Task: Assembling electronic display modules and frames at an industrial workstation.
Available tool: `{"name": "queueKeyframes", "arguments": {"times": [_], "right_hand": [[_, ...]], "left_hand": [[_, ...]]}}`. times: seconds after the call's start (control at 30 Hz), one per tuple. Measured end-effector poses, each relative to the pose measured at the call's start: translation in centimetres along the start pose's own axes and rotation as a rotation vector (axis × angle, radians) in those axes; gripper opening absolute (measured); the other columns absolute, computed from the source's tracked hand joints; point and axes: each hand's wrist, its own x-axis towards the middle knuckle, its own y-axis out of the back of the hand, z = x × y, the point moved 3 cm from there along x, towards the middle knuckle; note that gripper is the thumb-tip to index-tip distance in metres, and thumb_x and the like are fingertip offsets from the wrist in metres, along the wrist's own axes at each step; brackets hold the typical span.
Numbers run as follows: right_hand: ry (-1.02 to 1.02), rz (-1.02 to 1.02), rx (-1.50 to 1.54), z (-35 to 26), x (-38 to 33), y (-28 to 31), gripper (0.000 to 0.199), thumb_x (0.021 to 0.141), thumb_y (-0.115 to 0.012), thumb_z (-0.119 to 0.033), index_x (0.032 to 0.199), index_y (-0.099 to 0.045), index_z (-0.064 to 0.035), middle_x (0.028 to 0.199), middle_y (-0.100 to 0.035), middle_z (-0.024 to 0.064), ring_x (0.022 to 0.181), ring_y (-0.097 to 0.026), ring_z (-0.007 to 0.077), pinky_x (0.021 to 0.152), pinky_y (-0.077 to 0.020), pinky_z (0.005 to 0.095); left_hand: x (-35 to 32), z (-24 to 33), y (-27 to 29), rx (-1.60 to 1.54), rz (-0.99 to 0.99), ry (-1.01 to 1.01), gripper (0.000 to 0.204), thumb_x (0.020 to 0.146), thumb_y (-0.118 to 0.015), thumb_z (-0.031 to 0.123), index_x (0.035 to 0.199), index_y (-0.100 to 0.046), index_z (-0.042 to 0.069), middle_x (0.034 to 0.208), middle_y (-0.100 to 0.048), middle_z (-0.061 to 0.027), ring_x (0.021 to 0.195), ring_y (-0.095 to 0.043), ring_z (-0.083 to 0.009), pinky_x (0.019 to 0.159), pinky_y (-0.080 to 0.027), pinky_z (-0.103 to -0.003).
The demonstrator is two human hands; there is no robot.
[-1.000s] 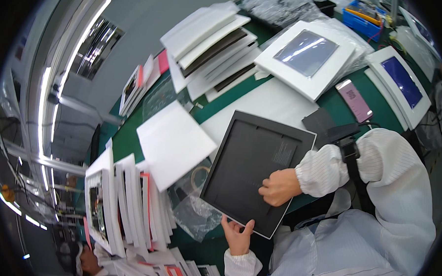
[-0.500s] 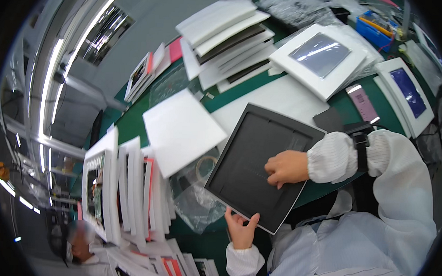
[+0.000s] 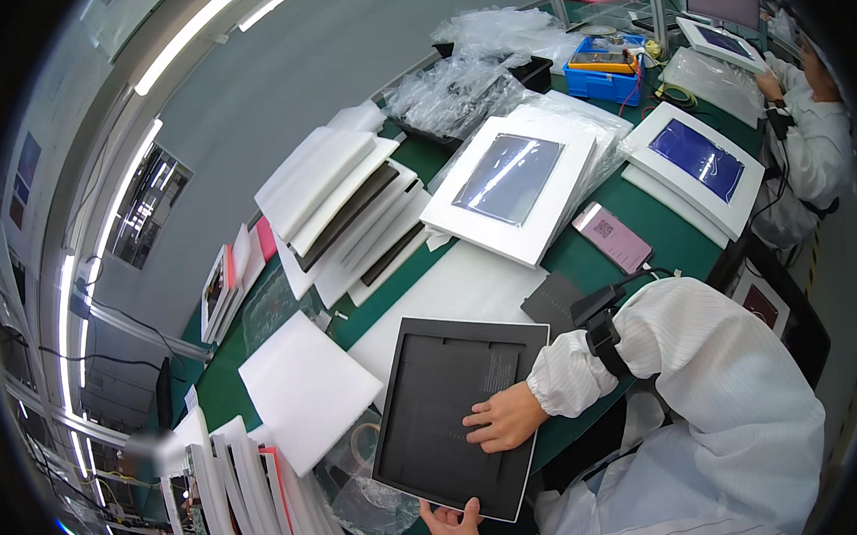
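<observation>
A black rectangular tray-like panel (image 3: pixel 442 388) with a raised rim and a pale outer edge lies tilted before me. My left hand (image 3: pixel 455 531) grips its near edge, thumb on the rim and fingers partly hidden below. On the panel's recessed face rests my right hand (image 3: pixel 510 420), its fingers loosely spread, with nothing visible in them. Under the panel's far end is a white foam sheet (image 3: pixel 447 292). A small dark grey card (image 3: pixel 553 300) lies beside the panel's far right corner.
A square white foam sheet (image 3: pixel 308 387) lies left, near a bag with a tape roll. Stacked white foam (image 3: pixel 331 192), white-framed screens (image 3: pixel 506 178), a pink phone-like device (image 3: pixel 613 235) and a blue bin (image 3: pixel 604 82) stand beyond. A co-worker (image 3: pixel 803 121) is at far right.
The view has swung right, bringing a co-worker into sight. The panel has turned in the picture. My right hand has shifted over its face, its fingers less curled; my left still holds the edge.
</observation>
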Motion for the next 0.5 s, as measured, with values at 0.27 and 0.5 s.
{"name": "queueKeyframes", "arguments": {"times": [0.27,0.5], "right_hand": [[-0.030,0.117,-0.052,-0.5,-0.3,-1.0,0.017,0.079,-0.055,-0.017,0.083,-0.058,-0.0009,0.101,-0.059,0.0139,0.099,-0.059,0.0338,0.079,-0.0523,0.0386],[-0.038,0.223,-0.075,-0.6,-0.2,-0.6,0.018,0.080,-0.054,-0.016,0.086,-0.056,-0.0001,0.094,-0.057,0.0117,0.097,-0.060,0.0323,0.072,-0.0536,0.0350]], "left_hand": [[0.2,0.2,0.1,-0.001,0.000,-0.017,0.079,0.079,-0.069,0.000,0.140,-0.018,0.005,0.124,-0.046,-0.0160,0.107,-0.050,-0.0243,0.079,-0.047,-0.033],[-0.7,0.6,-0.4,0.045,0.064,-0.214,0.071,0.077,-0.070,0.001,0.136,-0.029,0.003,0.098,-0.056,-0.0078,0.084,-0.056,-0.0169,0.066,-0.049,-0.027]]}}
